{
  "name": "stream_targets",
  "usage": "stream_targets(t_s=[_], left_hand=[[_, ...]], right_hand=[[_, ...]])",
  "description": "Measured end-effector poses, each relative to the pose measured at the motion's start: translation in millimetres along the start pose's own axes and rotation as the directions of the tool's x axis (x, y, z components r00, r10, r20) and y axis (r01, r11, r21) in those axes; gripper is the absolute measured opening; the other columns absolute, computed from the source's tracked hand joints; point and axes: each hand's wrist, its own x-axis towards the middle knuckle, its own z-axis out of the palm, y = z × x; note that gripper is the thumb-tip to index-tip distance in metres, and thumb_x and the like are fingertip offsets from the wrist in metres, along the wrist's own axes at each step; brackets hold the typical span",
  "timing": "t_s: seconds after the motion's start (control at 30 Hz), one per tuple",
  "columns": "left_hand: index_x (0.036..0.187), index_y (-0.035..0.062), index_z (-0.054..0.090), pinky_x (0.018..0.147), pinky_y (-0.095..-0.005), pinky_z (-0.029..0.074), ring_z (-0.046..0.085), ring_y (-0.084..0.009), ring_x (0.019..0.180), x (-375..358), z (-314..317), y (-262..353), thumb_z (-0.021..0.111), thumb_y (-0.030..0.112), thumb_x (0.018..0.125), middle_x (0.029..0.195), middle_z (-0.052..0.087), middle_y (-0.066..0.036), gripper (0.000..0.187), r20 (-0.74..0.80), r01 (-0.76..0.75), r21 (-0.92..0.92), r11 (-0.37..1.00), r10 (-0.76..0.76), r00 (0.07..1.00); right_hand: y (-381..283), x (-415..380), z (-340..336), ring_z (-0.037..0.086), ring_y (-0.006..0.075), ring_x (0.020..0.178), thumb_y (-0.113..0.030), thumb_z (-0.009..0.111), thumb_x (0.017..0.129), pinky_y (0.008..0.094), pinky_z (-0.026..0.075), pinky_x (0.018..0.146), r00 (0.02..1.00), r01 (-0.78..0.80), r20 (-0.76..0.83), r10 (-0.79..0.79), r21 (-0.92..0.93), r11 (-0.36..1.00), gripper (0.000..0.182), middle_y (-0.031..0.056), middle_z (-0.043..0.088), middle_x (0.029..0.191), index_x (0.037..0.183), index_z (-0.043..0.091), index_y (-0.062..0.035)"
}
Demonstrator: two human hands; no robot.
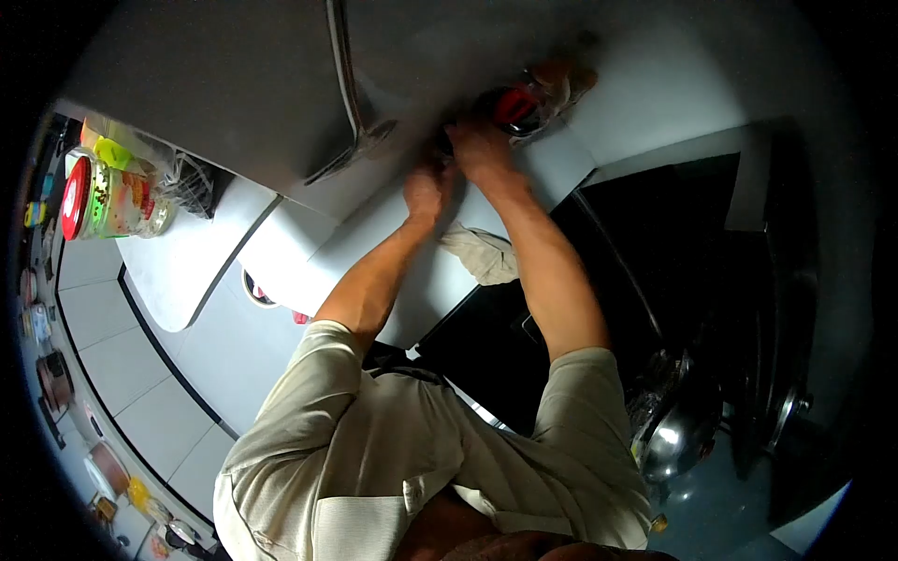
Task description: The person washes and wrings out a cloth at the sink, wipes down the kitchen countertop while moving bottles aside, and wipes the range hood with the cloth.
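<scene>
Both my arms reach forward to a white counter against the wall. My left hand [428, 192] is closed, its fingers bent toward a small dark item in the shadow. Just beside it, higher up, my right hand [480, 150] is also closed, fingers curled at the same dark spot; what they hold is too dim to name. Right behind the right hand sits a dark object with a red top [514, 106], next to clear plastic packs [558, 84]. A crumpled beige cloth [482, 252] lies on the counter between my forearms.
A thin metal tap-like fixture or its reflection [348, 84] rises ahead on the left. At far left, a clear jar with a red lid [117, 201] stands on a white shelf [192, 257]. A black stove-like surface [673, 243] and a shiny metal pot [675, 439] are on the right.
</scene>
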Motion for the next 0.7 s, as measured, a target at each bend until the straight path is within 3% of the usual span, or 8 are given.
stream_targets(t_s=[0.17, 0.2, 0.23, 0.33, 0.43, 0.5, 0.53, 0.7], left_hand=[[0.116, 0.0054, 0.058, 0.079, -0.0478, 0.049, 0.062, -0.0409, 0.094, -22.0, -9.1, -0.4, 0.06, 0.028, 0.089, 0.101, 0.065, -0.022, 0.036, 0.101, 0.029, 0.006, 1.0, -0.029, 0.994], [0.114, 0.0034, 0.059, 0.078, -0.0477, 0.049, 0.062, -0.0412, 0.091, -33.0, -17.3, 6.6, 0.058, 0.024, 0.089, 0.097, 0.065, -0.023, 0.032, 0.172, 0.102, -0.04, 0.994, -0.094, 0.981], [0.114, 0.0024, 0.059, 0.077, -0.0463, 0.048, 0.061, -0.0399, 0.092, -47.6, -15.2, -0.9, 0.059, 0.01, 0.086, 0.101, 0.064, -0.022, 0.029, 0.168, -0.108, 0.033, 0.994, 0.101, 0.981], [0.122, 0.0052, 0.058, 0.097, -0.0414, 0.046, 0.054, -0.0371, 0.114, -110.9, -26.6, 28.2, 0.058, -0.004, 0.077, 0.124, 0.057, -0.018, 0.046, 0.432, -0.567, -0.13, 0.813, 0.562, 0.706], [0.135, 0.0174, 0.049, 0.114, -0.0497, 0.028, 0.032, -0.0349, 0.138, -153.7, 5.0, 47.6, 0.061, 0.019, 0.089, 0.149, 0.035, -0.012, 0.048, 0.706, -0.709, -0.114, 0.696, 0.559, 0.435], [0.14, 0.0175, 0.043, 0.116, -0.0535, 0.018, 0.016, -0.0339, 0.145, -160.3, 26.6, 51.3, 0.051, 0.034, 0.096, 0.156, 0.022, -0.012, 0.048, 0.805, -0.841, -0.011, 0.542, 0.504, 0.314], [0.14, 0.0175, 0.043, 0.116, -0.0535, 0.018, 0.016, -0.0339, 0.145, -159.2, 38.8, 50.8, 0.051, 0.034, 0.096, 0.156, 0.022, -0.012, 0.048, 0.805, -0.844, -0.012, 0.537, 0.506, 0.31], [0.143, 0.0123, 0.039, 0.116, -0.0532, 0.018, 0.018, -0.0352, 0.144, -156.5, 80.5, 80.1, 0.045, 0.034, 0.098, 0.155, 0.025, -0.012, 0.05, 0.765, -0.757, 0.127, 0.641, 0.423, 0.486]], right_hand=[[6.3, -82.7, -38.6, 0.055, 0.0437, 0.108, -0.03, 0.061, 0.09, 0.0462, 0.047, 0.09, 0.951, -0.164, -0.165, 0.262, 0.45, 0.878, 0.049, 0.0294, 0.054, 0.12, 0.126, 0.05, 0.0024], [12.2, -115.8, -39.1, 0.052, 0.045, 0.113, -0.031, 0.059, 0.091, 0.0488, 0.044, 0.094, 0.952, -0.288, 0.009, 0.306, 0.366, 0.885, 0.052, 0.0308, 0.049, 0.127, 0.13, 0.047, 0.0017], [15.7, -152.7, -31.2, 0.049, 0.0463, 0.118, -0.031, 0.057, 0.092, 0.0514, 0.042, 0.097, 0.917, -0.394, 0.179, 0.357, 0.26, 0.882, 0.055, 0.0323, 0.044, 0.133, 0.135, 0.044, 0.0009], [7.2, -251.7, 15.7, 0.042, 0.0464, 0.125, -0.015, 0.062, 0.087, 0.0459, 0.04, 0.104, 0.924, -0.383, 0.148, 0.353, 0.361, 0.85, 0.053, 0.0294, 0.037, 0.14, 0.134, 0.044, 0.0016], [8.4, -331.6, 9.0, 0.047, 0.0433, 0.121, -0.007, 0.063, 0.085, 0.0444, 0.042, 0.1, 0.901, -0.321, -0.12, 0.417, 0.463, 0.826, 0.045, 0.0265, 0.043, 0.136, 0.128, 0.049, 0.0014], [7.2, -373.3, -6.4, 0.057, 0.0375, 0.105, -0.006, 0.062, 0.085, 0.0422, 0.047, 0.089, 0.902, -0.367, 0.048, 0.43, 0.611, 0.701, 0.03, 0.0211, 0.058, 0.114, 0.114, 0.056, 0.0012], [3.4, -393.4, -8.9, 0.06, 0.0336, 0.1, -0.006, 0.064, 0.085, 0.0388, 0.049, 0.084, 0.9, -0.407, 0.189, 0.393, 0.688, 0.601, 0.025, 0.0189, 0.061, 0.107, 0.109, 0.059, -0.0002], [-8.8, -413.9, -58.3, 0.063, 0.0342, 0.091, -0.003, 0.063, 0.086, 0.0401, 0.051, 0.078, 0.919, -0.293, -0.015, 0.394, 0.642, 0.709, 0.02, 0.0176, 0.062, 0.098, 0.106, 0.061, 0.0019]])
